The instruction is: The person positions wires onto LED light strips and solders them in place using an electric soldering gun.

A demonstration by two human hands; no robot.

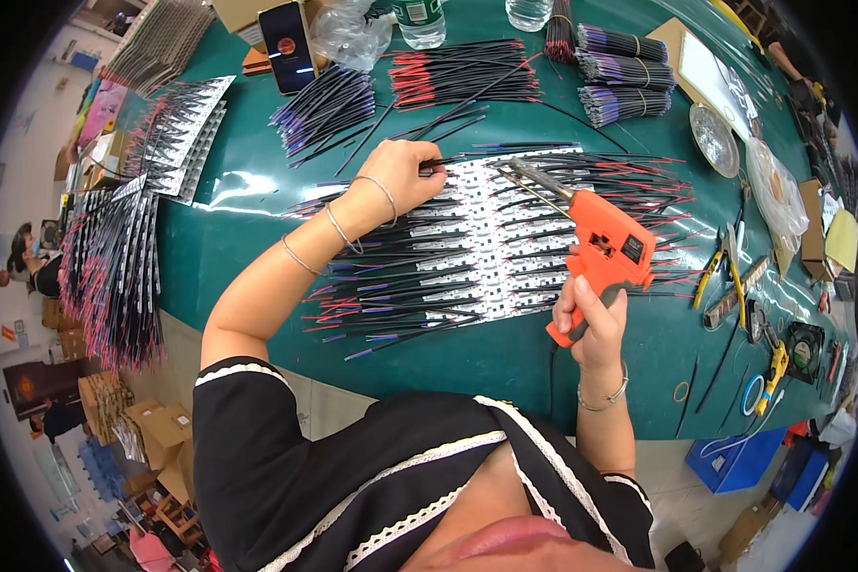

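Note:
My right hand (593, 319) is wrapped round the grip of an orange soldering gun (605, 224). The gun's metal tip and thin feed tube point up and left, over the far part of a white circuit board panel (491, 229). Many black wires with red and blue ends stick out from both sides of the panel, which lies flat before me. At the panel's far left corner, my left hand (405, 176) pinches what looks like a black wire (432, 164); its end is partly hidden by the fingers. Whether the gun's tip touches a pad is too small to tell.
Loose wires with purple ends (326, 110) and red ends (462, 74) lie beyond the panel. Tied wire bundles (624, 71) sit at far right. Wired panels (114, 276) hang at the left edge. Pliers (734, 267), a round dish (714, 139) and a small fan (805, 351) are right.

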